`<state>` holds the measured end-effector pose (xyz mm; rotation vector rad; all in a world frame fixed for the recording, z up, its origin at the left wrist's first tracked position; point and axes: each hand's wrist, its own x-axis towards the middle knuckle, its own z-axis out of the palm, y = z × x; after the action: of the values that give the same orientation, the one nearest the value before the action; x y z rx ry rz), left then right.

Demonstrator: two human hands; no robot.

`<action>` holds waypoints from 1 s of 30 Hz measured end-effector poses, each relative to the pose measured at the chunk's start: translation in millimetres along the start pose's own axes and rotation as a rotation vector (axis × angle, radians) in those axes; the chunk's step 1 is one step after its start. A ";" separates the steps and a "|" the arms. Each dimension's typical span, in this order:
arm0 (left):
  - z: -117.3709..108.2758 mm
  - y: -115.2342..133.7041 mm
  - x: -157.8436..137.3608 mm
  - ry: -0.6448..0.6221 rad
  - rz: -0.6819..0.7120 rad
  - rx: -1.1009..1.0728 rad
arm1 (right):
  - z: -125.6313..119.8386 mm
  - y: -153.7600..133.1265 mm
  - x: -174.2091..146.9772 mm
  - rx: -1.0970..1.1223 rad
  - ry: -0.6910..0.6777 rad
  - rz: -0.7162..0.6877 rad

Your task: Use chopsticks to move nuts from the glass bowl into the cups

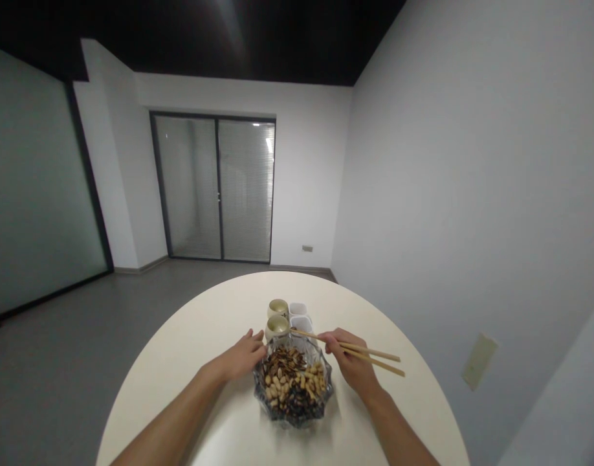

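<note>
My right hand (351, 359) grips a pair of wooden chopsticks (374, 357), their tips reaching left over the far rim of a scalloped glass bowl (297, 421). Something small and dark shows at the tips, too small to name. Inside the bowl lie separate heaps: brown striped seeds (283, 360), pale pistachio-like nuts (279, 388), peanuts (315, 378) and black seeds (299, 404). My left hand (243, 355) has its fingers stretched out at the bowl's left rim. Just behind the bowl stand two greenish cups (277, 325) and two white square containers (301, 323).
Everything stands on a round cream table (219, 421). A white wall (447, 194) runs close along the right, with a wall plate (480, 361) on it. Grey floor (59, 375) lies to the left, and glass doors (214, 188) are at the back.
</note>
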<state>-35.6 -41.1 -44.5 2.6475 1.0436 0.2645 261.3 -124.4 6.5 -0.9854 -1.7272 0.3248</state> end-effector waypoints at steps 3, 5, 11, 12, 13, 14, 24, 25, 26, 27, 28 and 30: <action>-0.1 0.3 -0.5 0.006 -0.021 -0.018 | -0.4 -1.3 -0.3 0.001 0.002 0.010; -1.8 2.9 -1.3 0.003 -0.052 -0.041 | -0.5 -2.9 -0.2 0.006 0.002 0.014; -6.2 9.2 -2.0 -0.012 -0.046 -0.065 | -0.5 -4.4 0.2 0.002 0.003 0.035; -6.4 9.5 -1.9 -0.012 -0.044 -0.066 | -0.4 -3.8 0.2 -0.001 0.003 0.033; -6.5 9.7 -1.8 -0.009 -0.045 -0.066 | -0.3 -3.0 0.2 -0.002 0.005 0.031; -6.5 9.9 -1.7 -0.004 -0.049 -0.066 | -0.2 -2.2 0.1 -0.003 0.010 0.031; -2.0 3.3 -1.5 0.016 -0.025 -0.032 | -0.2 -4.3 1.2 -0.010 0.062 0.027; -1.4 2.1 -1.6 0.019 -0.013 -0.034 | -0.4 -5.4 1.6 -0.008 0.067 0.030; -1.0 1.1 -1.7 0.020 -0.002 -0.038 | -0.5 -6.1 1.9 -0.008 0.071 0.034; -0.6 0.4 -1.8 0.020 0.006 -0.045 | -0.7 -6.5 2.2 -0.008 0.074 0.039; -0.4 0.0 -2.0 0.021 0.011 -0.053 | -0.7 -6.5 2.3 -0.009 0.078 0.044; -0.5 0.4 -2.2 0.021 0.000 -0.074 | -0.6 -5.5 2.2 -0.013 0.086 0.055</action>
<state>-37.1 -42.8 -44.1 2.5839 1.0207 0.3245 259.2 -126.3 11.7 -1.0427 -1.6283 0.3025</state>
